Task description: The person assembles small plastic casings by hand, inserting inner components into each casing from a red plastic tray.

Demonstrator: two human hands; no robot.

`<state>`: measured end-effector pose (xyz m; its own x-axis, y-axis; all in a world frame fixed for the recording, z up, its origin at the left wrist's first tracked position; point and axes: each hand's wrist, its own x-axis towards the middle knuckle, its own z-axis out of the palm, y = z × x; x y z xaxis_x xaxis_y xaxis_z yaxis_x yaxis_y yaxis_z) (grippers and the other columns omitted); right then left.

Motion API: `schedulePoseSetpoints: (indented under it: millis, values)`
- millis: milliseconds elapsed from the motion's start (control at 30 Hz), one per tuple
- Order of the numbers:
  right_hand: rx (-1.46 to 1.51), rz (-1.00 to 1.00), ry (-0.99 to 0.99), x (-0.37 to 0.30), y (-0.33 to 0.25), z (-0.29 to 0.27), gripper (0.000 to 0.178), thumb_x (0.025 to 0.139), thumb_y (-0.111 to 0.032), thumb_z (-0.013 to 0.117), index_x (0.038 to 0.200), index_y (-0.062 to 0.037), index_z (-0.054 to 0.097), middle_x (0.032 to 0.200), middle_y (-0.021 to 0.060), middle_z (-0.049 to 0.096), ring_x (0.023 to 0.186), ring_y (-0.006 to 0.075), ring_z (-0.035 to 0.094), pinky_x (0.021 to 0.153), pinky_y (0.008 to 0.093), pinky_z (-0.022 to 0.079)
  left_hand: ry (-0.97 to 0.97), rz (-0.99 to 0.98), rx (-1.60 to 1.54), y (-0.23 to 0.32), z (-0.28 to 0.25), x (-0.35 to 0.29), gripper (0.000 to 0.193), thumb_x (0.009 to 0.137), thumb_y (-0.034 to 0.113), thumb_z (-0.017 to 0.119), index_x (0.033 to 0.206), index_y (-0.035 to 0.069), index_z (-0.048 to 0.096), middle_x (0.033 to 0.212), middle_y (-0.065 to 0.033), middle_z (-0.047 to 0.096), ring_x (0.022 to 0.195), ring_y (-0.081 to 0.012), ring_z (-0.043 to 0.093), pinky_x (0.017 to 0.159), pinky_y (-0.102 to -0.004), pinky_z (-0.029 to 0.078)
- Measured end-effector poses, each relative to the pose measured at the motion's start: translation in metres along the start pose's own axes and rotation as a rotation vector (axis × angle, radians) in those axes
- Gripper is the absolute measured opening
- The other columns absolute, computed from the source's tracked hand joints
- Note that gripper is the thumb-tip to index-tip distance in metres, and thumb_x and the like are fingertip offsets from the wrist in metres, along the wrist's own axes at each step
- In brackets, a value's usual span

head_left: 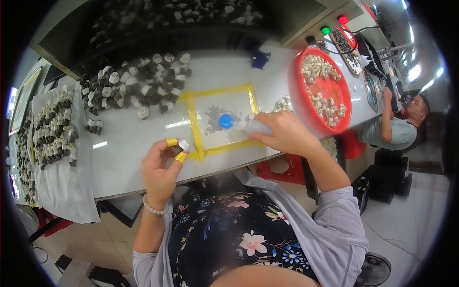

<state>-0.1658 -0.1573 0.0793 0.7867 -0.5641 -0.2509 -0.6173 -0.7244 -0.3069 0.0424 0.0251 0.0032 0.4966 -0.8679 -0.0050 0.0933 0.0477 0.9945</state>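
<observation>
My left hand [160, 167] is above the table's near edge, with yellow covers on the thumb and a fingertip. Pinched between them is a small white-and-dark piece [183, 144]. My right hand [289, 134] grips a translucent whitish bottle [248, 126], tilted toward the left. A round blue part [225, 121] shows at the bottle's far end; whether it is joined to the bottle I cannot tell. Below it lies a square marked out by yellow tape [195, 126], its surface stained with grey spots.
Many white-and-dark pieces [129, 83] lie heaped at the back left. More stand in rows on a white sheet [86, 177] at far left. A red round tray [346, 103] holds whitish pieces at right. A dark blue object [259, 59] lies behind. Another person [399, 129] sits at far right.
</observation>
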Motion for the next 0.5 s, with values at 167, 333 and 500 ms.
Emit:
schedulePoseSetpoints:
  millis: [167,333,500]
  values:
    - [-0.049,0.003,-0.042,0.0044,-0.0065,-0.008,0.034,0.076,-0.033,0.064,0.092,-0.0034,0.061,0.069,0.0187,0.061,0.067,0.0351,0.06,0.063,0.0423,0.047,-0.002,0.003,0.011,-0.001,-0.0016,0.0,0.026,0.077,-0.002,0.065,0.101,-0.003,0.056,0.091,-0.0049,0.059,0.081,-0.0104,0.055,0.074,-0.0233,0.046]
    - [-0.085,-0.003,-0.054,0.0062,-0.0069,-0.0106,0.032,0.076,-0.032,0.064,0.091,-0.0041,0.062,0.067,0.0189,0.061,0.065,0.0346,0.06,0.062,0.0414,0.047,-0.008,0.003,0.015,-0.0021,-0.002,0.0007,0.027,0.077,-0.001,0.066,0.101,-0.003,0.056,0.09,-0.0048,0.059,0.081,-0.0101,0.055,0.073,-0.0229,0.045]
    - [-0.101,-0.021,-0.036,0.0053,-0.0047,-0.0089,0.032,0.076,-0.032,0.064,0.092,-0.0041,0.062,0.068,0.019,0.061,0.065,0.0348,0.06,0.062,0.0415,0.047,-0.015,0.001,-0.001,-0.0021,-0.002,0.0006,0.027,0.077,-0.001,0.066,0.101,-0.003,0.056,0.09,-0.0048,0.059,0.08,-0.0101,0.055,0.073,-0.0229,0.045]
